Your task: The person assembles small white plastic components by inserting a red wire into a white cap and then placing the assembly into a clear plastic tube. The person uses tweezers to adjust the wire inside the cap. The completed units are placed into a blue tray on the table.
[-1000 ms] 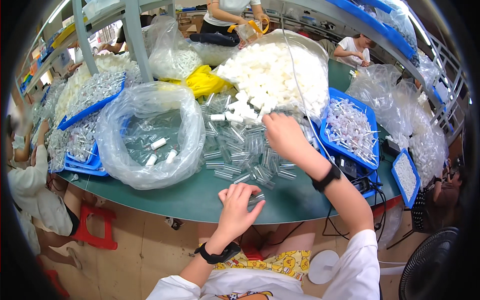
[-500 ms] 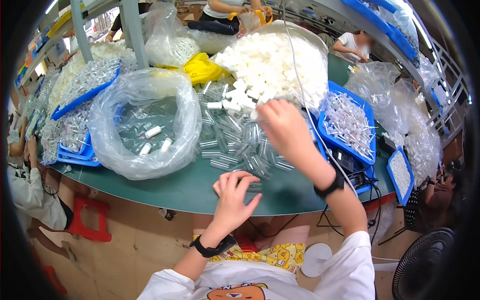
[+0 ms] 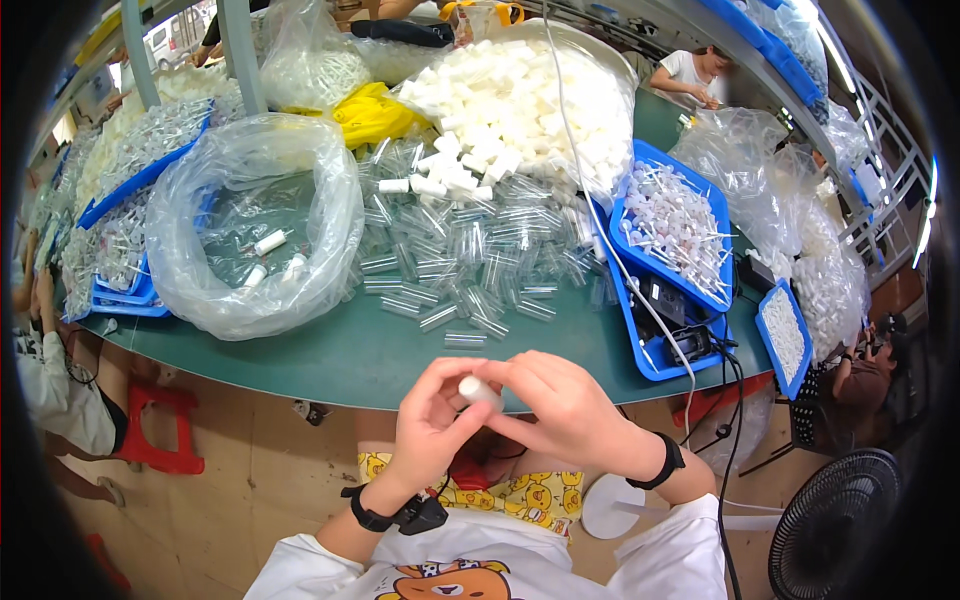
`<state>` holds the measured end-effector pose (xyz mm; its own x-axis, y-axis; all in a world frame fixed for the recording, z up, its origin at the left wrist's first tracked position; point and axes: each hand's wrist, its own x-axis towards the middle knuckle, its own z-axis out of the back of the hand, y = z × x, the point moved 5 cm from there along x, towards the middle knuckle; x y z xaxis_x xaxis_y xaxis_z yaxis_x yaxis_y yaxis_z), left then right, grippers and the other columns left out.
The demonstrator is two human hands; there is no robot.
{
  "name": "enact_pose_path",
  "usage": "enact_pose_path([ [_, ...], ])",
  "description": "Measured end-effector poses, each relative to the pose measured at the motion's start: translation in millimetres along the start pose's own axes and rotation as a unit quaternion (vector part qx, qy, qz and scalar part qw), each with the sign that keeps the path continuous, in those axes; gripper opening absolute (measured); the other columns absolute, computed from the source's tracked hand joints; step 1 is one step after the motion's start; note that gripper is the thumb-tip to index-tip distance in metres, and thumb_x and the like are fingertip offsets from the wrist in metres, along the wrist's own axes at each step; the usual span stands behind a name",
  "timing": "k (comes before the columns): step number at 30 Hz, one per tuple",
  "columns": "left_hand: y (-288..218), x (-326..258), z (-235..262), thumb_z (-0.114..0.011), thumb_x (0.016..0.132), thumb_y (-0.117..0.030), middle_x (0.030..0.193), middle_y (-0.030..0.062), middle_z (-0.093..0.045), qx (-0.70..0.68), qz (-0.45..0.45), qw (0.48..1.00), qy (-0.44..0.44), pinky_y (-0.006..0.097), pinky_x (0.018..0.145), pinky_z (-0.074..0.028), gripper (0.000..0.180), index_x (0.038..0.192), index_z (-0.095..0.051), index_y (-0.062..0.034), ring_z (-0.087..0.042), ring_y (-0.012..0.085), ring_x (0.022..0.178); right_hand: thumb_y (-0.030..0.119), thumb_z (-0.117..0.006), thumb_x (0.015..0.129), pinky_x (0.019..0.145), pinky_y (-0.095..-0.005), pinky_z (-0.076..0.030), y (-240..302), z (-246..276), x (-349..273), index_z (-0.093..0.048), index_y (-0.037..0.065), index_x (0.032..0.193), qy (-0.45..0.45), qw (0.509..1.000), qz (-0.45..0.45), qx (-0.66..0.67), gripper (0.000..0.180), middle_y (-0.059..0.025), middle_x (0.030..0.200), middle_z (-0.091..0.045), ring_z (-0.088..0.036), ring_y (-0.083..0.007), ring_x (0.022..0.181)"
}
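Note:
My left hand [image 3: 428, 418] and my right hand [image 3: 556, 408] meet in front of the table's near edge. Between their fingers is a small white cylinder [image 3: 480, 391], one round end tilted up. The fingers of both hands curl in around it, and its lower part is hidden. Just beyond my hands, a clear tube [image 3: 465, 341] lies on the green table. Many more clear tubes [image 3: 470, 245] are heaped behind it. A large pile of white cylinders [image 3: 530, 100] spills toward them from an opened plastic bag.
At the left, an open clear bag [image 3: 335, 215] has a few white cylinders inside. Blue trays [image 3: 722, 290] of small white stemmed parts stand right. A white cable [image 3: 590, 190] hangs across the table. A black fan [image 3: 830, 520] stands lower right. Other people work around.
My right hand has come back from the white pile toward me. My left hand has lifted off the table edge, and both now meet around a white cylinder. The view has shifted slightly.

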<state>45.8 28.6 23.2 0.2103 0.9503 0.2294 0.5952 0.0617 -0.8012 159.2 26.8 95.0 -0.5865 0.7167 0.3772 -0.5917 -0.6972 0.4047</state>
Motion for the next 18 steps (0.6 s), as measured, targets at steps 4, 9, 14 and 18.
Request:
enact_pose_path([
  [4, 12, -13, 29, -0.054, 0.083, 0.004, 0.103, 0.0095, -0.054, 0.048, 0.045, 0.996, -0.058, 0.029, 0.084, -0.046, 0.028, 0.111, -0.053, 0.0044, -0.056, 0.0176, 0.094, 0.014, -0.071, 0.068, 0.060, -0.0326, -0.046, -7, 13, 9, -0.055, 0.004, 0.105, 0.030, 0.998, -0.029, 0.045, 0.042, -0.0088, 0.079, -0.059, -0.058, -0.0244, 0.070],
  [9, 6, -24, 43, -0.054, 0.084, 0.001, 0.104, 0.0141, -0.058, 0.067, 0.095, 0.990, -0.083, 0.026, 0.070, -0.050, 0.035, 0.118, -0.048, 0.0032, -0.059, 0.0180, 0.089, 0.015, -0.059, 0.077, 0.063, -0.0419, -0.046, -147, 80, 3, -0.058, 0.002, 0.083, -0.109, 0.905, -0.258, -0.320, 0.014, -0.0187, 0.075, -0.060, -0.058, -0.0366, 0.072],
  [14, 15, -35, 44, -0.051, 0.087, -0.001, 0.105, 0.0175, -0.058, 0.050, 0.082, 0.994, -0.059, 0.026, 0.070, -0.051, 0.018, 0.104, -0.046, 0.0014, -0.060, 0.0196, 0.091, 0.022, -0.062, 0.071, 0.066, -0.0457, -0.046, -254, 102, -2, -0.058, 0.004, 0.075, -0.071, 0.849, -0.377, -0.363, 0.019, -0.0197, 0.076, -0.061, -0.059, -0.0377, 0.076],
  [18, 13, -42, 52, -0.051, 0.087, 0.001, 0.107, 0.0184, -0.058, 0.056, 0.083, 0.993, -0.062, 0.027, 0.073, -0.051, 0.017, 0.104, -0.047, 0.0017, -0.060, 0.0195, 0.092, 0.025, -0.067, 0.064, 0.068, -0.0409, -0.047, -273, 100, 5, -0.059, 0.006, 0.074, -0.046, 0.831, -0.414, -0.368, 0.023, -0.0169, 0.077, -0.062, -0.060, -0.0337, 0.078],
])
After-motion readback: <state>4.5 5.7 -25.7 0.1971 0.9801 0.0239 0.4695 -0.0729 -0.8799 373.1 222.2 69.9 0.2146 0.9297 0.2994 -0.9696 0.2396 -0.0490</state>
